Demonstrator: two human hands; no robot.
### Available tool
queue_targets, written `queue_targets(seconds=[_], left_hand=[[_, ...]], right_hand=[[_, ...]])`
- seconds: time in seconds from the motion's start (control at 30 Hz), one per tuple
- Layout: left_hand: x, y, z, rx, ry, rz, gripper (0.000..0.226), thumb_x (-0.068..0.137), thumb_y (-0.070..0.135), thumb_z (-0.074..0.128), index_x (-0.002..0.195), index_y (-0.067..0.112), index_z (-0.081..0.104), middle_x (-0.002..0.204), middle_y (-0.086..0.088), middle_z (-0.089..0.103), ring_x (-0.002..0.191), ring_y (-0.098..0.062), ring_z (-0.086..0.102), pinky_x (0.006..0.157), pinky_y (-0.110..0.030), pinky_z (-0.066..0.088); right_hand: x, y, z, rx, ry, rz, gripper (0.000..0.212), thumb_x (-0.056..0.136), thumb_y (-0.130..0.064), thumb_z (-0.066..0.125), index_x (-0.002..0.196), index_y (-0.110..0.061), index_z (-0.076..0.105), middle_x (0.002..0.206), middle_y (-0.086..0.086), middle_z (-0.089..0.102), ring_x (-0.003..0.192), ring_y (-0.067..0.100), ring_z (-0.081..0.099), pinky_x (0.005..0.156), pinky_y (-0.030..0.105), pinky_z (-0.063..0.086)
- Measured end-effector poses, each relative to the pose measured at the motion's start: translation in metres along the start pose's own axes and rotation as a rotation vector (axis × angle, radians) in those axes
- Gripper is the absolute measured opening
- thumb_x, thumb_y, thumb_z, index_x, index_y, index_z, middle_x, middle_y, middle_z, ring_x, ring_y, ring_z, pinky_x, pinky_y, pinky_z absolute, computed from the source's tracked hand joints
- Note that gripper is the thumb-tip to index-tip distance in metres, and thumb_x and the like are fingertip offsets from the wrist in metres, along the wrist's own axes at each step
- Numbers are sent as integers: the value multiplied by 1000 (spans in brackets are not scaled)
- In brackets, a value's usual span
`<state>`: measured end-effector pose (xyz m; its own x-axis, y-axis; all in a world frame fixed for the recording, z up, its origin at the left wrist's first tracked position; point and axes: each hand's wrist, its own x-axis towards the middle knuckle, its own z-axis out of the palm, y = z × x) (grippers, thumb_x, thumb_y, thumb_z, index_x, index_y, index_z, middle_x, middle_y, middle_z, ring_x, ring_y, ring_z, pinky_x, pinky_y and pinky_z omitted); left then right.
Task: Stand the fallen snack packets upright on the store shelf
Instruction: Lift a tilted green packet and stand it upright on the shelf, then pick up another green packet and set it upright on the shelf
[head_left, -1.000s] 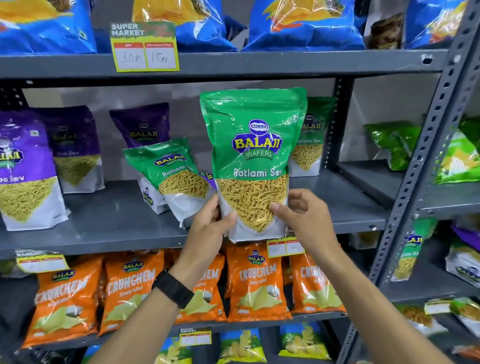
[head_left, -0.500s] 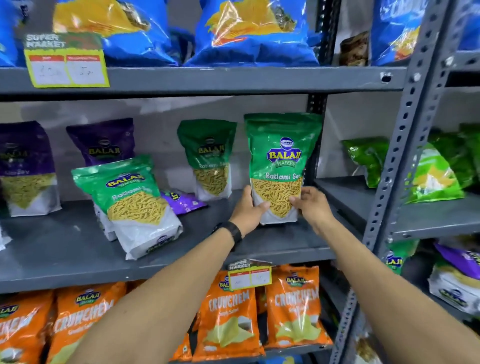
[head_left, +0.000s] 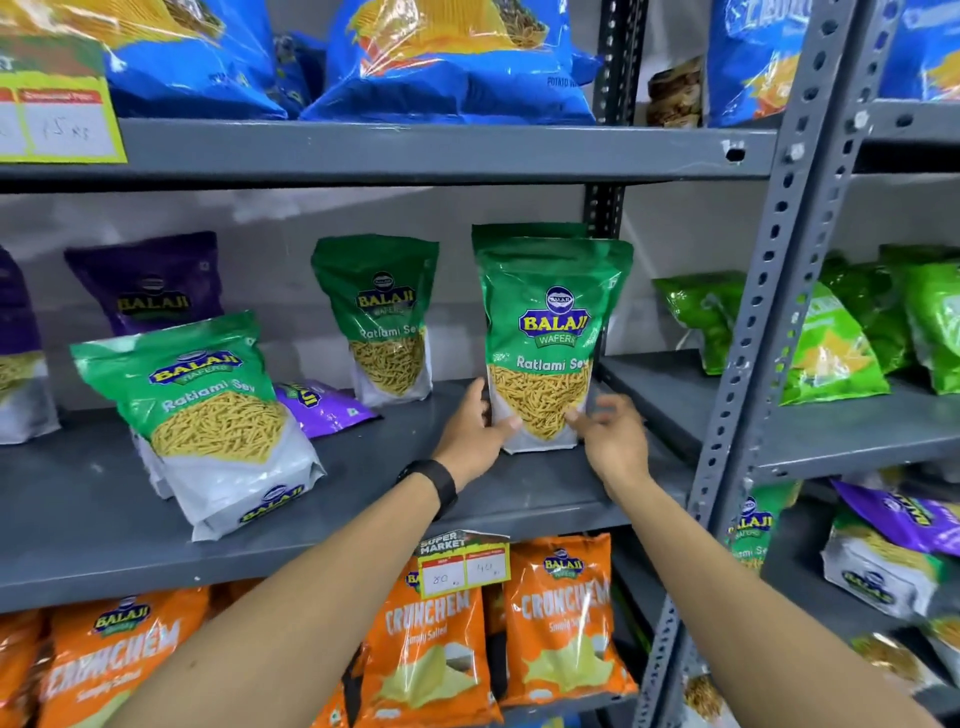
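A green Ratlami Sev packet (head_left: 545, 332) stands upright at the right end of the grey middle shelf (head_left: 384, 483), with another green packet's top showing just behind it. My left hand (head_left: 475, 434) grips its lower left corner, thumb on the front. My right hand (head_left: 615, 439) hovers at the lower right corner, blurred, fingers apart. Further left, a second green packet (head_left: 379, 317) stands at the back. A third green packet (head_left: 208, 410) leans backward near the front. Beside it a purple packet (head_left: 324, 408) lies flat, and behind it another purple packet (head_left: 148, 286) stands upright.
A perforated grey upright post (head_left: 769, 322) rises right of my hands, with light green packets (head_left: 831, 353) on the neighbouring shelf. Blue packets (head_left: 447, 57) fill the shelf above. Orange Crunchem packets (head_left: 561, 618) and a price tag (head_left: 462, 569) sit below.
Both hands carried the green packet from mid-air to the right end of the shelf and set it down upright. My right hand has since loosened from its corner.
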<state>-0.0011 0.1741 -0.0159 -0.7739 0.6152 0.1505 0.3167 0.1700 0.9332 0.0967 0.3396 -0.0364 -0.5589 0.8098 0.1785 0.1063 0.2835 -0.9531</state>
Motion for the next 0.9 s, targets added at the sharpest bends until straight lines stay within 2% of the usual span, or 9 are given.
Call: queue_targets(seconds=[0.07, 0.17, 0.27, 0.37, 0.5, 0.63, 0.7, 0.8, 0.9], left_hand=[[-15, 5, -13, -12, 20, -23, 81, 100, 17, 68, 167, 22, 23, 165, -12, 46, 151, -28, 48, 120, -42, 44], [-42, 5, -46, 47, 85, 23, 72, 102, 18, 65, 165, 22, 30, 164, -11, 48, 146, -24, 52, 115, -34, 44], [-81, 8, -91, 273, 260, 163, 59, 102, 17, 64, 158, 22, 46, 152, -3, 63, 129, -16, 64, 111, -31, 48], [-119, 2, -141, 594, 524, 328, 49, 99, 15, 65, 148, 19, 61, 140, -6, 72, 124, -27, 69, 105, -37, 52], [-154, -19, -211, 691, 764, 293, 44, 93, 17, 70, 136, 11, 67, 131, -15, 72, 121, -38, 64, 106, -45, 44], [-170, -35, -255, 391, 776, -65, 55, 88, 43, 77, 129, 9, 62, 114, -14, 68, 123, -41, 61, 99, -47, 49], [-170, -41, -258, 135, 667, -211, 51, 84, 56, 75, 110, 14, 62, 108, -9, 70, 120, -36, 67, 92, -42, 51], [-161, -56, -256, -174, 540, -281, 79, 62, 74, 76, 117, 17, 68, 125, -9, 77, 120, -27, 72, 107, -46, 56], [-160, -57, -254, -292, 493, -256, 53, 82, 51, 80, 117, 13, 71, 116, -3, 78, 111, -23, 73, 106, -39, 56]], right_hand=[[-16, -3, 1, -49, 38, -57, 30, 84, -36, 80, 104, -20, 64, 98, 5, 72, 98, 30, 70, 91, 45, 55], [-45, -21, 14, -47, -142, -153, 15, 83, -20, 80, 82, -28, 67, 81, -1, 72, 83, 24, 71, 82, 37, 58], [-73, -47, 49, -2, -399, -244, 13, 85, -12, 81, 93, -15, 71, 82, 3, 71, 73, 13, 66, 70, 19, 57], [-99, -74, 100, 12, -548, -297, 28, 85, -21, 82, 109, -13, 72, 88, 6, 71, 78, 14, 67, 78, 36, 59], [-122, -106, 167, -17, -603, -263, 52, 88, -43, 75, 131, -16, 63, 105, 0, 72, 102, 18, 69, 90, 35, 52], [-129, -123, 213, -48, -669, -120, 42, 90, -53, 69, 105, -14, 64, 89, -3, 52, 80, 13, 51, 68, 28, 41], [-130, -126, 226, -25, -710, 10, 56, 90, -52, 69, 118, -3, 65, 97, 5, 60, 89, 19, 56, 75, 31, 50], [-133, -125, 232, 107, -784, 175, 50, 90, -40, 74, 126, -6, 67, 112, 11, 77, 94, 24, 69, 94, 47, 58], [-139, -128, 227, 114, -765, 188, 54, 77, -41, 84, 118, -9, 71, 107, 14, 78, 93, 28, 71, 86, 45, 62]])
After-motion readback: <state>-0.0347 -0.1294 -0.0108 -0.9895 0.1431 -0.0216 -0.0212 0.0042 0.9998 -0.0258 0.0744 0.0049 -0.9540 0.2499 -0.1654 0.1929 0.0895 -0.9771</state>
